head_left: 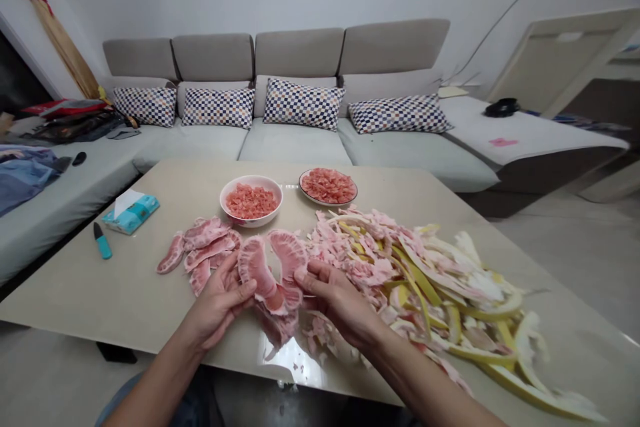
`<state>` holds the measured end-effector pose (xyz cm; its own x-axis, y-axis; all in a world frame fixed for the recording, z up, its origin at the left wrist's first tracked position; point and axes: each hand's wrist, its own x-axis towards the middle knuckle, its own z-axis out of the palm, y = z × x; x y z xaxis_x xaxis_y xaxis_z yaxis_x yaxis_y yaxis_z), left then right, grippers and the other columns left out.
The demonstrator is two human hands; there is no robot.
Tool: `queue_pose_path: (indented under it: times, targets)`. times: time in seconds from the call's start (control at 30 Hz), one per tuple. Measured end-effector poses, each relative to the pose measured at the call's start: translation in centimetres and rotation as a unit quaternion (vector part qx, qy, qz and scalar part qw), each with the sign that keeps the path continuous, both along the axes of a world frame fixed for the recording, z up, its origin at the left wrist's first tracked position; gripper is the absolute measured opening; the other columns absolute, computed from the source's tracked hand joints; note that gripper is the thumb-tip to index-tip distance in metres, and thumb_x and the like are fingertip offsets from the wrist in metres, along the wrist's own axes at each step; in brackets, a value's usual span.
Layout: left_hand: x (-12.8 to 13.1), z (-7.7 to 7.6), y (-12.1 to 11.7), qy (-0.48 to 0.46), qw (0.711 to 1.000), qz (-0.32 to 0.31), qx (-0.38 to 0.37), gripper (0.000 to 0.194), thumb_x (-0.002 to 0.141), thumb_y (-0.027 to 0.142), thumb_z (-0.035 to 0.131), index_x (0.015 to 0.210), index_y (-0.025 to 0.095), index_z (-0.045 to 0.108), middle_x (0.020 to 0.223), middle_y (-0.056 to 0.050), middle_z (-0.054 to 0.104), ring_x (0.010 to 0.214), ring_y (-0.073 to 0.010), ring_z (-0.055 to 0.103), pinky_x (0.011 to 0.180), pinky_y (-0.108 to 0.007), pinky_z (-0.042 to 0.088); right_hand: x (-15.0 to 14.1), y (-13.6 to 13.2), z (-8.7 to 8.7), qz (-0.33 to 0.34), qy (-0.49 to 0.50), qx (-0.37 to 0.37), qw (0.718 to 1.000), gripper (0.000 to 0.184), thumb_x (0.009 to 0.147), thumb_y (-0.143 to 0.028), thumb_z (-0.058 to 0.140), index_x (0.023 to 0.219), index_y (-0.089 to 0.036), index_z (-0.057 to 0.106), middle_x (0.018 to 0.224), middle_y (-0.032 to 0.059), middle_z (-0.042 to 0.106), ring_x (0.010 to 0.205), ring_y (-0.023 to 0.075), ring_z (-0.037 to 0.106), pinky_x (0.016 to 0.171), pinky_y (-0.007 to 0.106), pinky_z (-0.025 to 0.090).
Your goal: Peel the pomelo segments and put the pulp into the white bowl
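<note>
Between my hands, above the front of the table, are pink pomelo segments [256, 265], spread apart at the top and touching lower down. My left hand [220, 307] pinches the left side with thumb and fingers. On the right side, my right hand [337, 297] grips another pomelo segment [290, 257] the same way. More pink pulp or membrane hangs beneath them. Beside my left hand lies a pile of pomelo segments [207, 243] still in their skins. A heap of peel and membrane [425, 280] spreads to the right of my right hand.
A white bowl [276, 208] and a dark-rimmed plate [327, 187] hold pink pulp pieces behind my hands. At the left are a tissue pack [133, 213] and a knife [103, 241] with a turquoise handle. A sofa [295, 140] stands behind the table [165, 310].
</note>
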<state>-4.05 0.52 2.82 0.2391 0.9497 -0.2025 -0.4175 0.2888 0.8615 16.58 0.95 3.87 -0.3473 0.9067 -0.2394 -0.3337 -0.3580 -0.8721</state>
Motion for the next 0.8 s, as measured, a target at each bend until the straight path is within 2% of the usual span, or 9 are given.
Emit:
queue_pose_path:
  times: [0.1, 0.23, 0.33, 0.47, 0.53, 0.6, 0.63, 0.73, 0.8]
  targets:
    - [-0.2, -0.1, 0.0, 0.001, 1.000, 0.022, 0.013, 0.070, 0.071, 0.017, 0.076, 0.134, 0.027, 0.046, 0.115, -0.008, 0.066, 0.101, -0.0196, 0.064, 0.079, -0.025, 0.054, 0.0, 0.5, -0.1, -0.023, 0.007, -0.012, 1.000, 0.029, 0.068, -0.035, 0.079, 0.083, -0.015, 0.066, 0.080, 0.0034, 0.071, 0.071, 0.0161, 0.067, 0.070, 0.029, 0.053]
    - [-0.2, -0.3, 0.2, -0.002, 0.998, 0.050, 0.043, 0.067, 0.071, 0.017, 0.076, 0.131, 0.026, 0.049, 0.118, -0.006, 0.064, 0.106, -0.0176, 0.061, 0.087, -0.024, 0.051, 0.0, 1.0, -0.5, -0.065, 0.019, -0.024, 0.997, 0.026, 0.065, -0.029, 0.081, 0.081, -0.016, 0.067, 0.077, 0.0012, 0.071, 0.069, 0.0148, 0.067, 0.068, 0.026, 0.055]
    - [0.0, -0.5, 0.3, -0.001, 0.995, 0.076, 0.059, 0.066, 0.071, 0.018, 0.076, 0.130, 0.027, 0.050, 0.119, -0.005, 0.063, 0.108, -0.0169, 0.060, 0.088, -0.023, 0.050, -0.7, 1.0, -0.9, -0.104, 0.041, -0.033, 0.993, 0.022, 0.062, -0.023, 0.082, 0.075, -0.015, 0.066, 0.073, -0.0006, 0.069, 0.065, 0.0116, 0.066, 0.066, 0.022, 0.056]
    - [-0.3, -0.2, 0.1, -0.001, 0.994, 0.092, 0.065, 0.062, 0.069, 0.020, 0.078, 0.125, 0.026, 0.053, 0.117, -0.004, 0.064, 0.106, -0.0171, 0.061, 0.086, -0.024, 0.052, -0.7, 1.4, -1.4, -0.131, 0.057, -0.041, 0.989, 0.018, 0.064, -0.020, 0.079, 0.074, -0.014, 0.066, 0.073, 0.0016, 0.070, 0.065, 0.0127, 0.066, 0.065, 0.022, 0.058]
    - [-1.1, 0.2, -0.1, 0.002, 0.991, 0.118, 0.062, 0.059, 0.067, 0.021, 0.079, 0.121, 0.026, 0.054, 0.108, -0.003, 0.066, 0.095, -0.0152, 0.064, 0.079, -0.023, 0.054, 0.5, 2.1, -1.5, -0.182, 0.060, -0.053, 0.980, 0.012, 0.068, -0.018, 0.076, 0.072, -0.015, 0.064, 0.071, 0.0015, 0.069, 0.064, 0.0126, 0.066, 0.063, 0.022, 0.058]
    - [-2.3, 0.6, -0.1, 0.019, 0.984, 0.162, 0.069, 0.058, 0.066, 0.025, 0.080, 0.118, 0.025, 0.055, 0.095, -0.002, 0.068, 0.078, -0.0134, 0.065, 0.066, -0.021, 0.055, 2.4, 3.1, -1.4, -0.266, 0.050, -0.081, 0.959, 0.011, 0.070, -0.012, 0.072, 0.069, -0.016, 0.062, 0.065, -0.0004, 0.067, 0.062, 0.0115, 0.065, 0.061, 0.019, 0.057]
    - [-3.0, 0.7, 0.0, 0.032, 0.979, 0.182, 0.082, 0.061, 0.065, 0.025, 0.080, 0.120, 0.025, 0.054, 0.092, -0.002, 0.067, 0.072, -0.0129, 0.065, 0.060, -0.020, 0.054, 3.3, 3.6, -1.3, -0.287, 0.046, -0.081, 0.954, 0.012, 0.071, -0.011, 0.071, 0.070, -0.018, 0.061, 0.066, -0.0018, 0.067, 0.062, 0.0104, 0.065, 0.061, 0.018, 0.056]
    - [-5.5, 0.5, 0.9, 0.082, 0.965, 0.235, 0.080, 0.068, 0.059, 0.025, 0.083, 0.120, 0.022, 0.055, 0.103, -0.005, 0.066, 0.081, -0.0152, 0.064, 0.064, -0.021, 0.054, 5.0, 4.3, -1.2, -0.286, 0.025, -0.076, 0.955, 0.012, 0.073, -0.011, 0.068, 0.076, -0.020, 0.061, 0.072, -0.0026, 0.069, 0.066, 0.0109, 0.066, 0.064, 0.020, 0.057]
    - [-7.3, 0.0, 1.8, 0.112, 0.959, 0.244, 0.085, 0.061, 0.060, 0.027, 0.081, 0.116, 0.019, 0.058, 0.104, -0.005, 0.066, 0.084, -0.0156, 0.064, 0.067, -0.022, 0.054, 4.7, 4.2, -1.3, -0.246, -0.007, -0.065, 0.967, 0.012, 0.072, -0.015, 0.070, 0.077, -0.020, 0.060, 0.075, -0.0020, 0.068, 0.066, 0.0113, 0.065, 0.061, 0.020, 0.055]
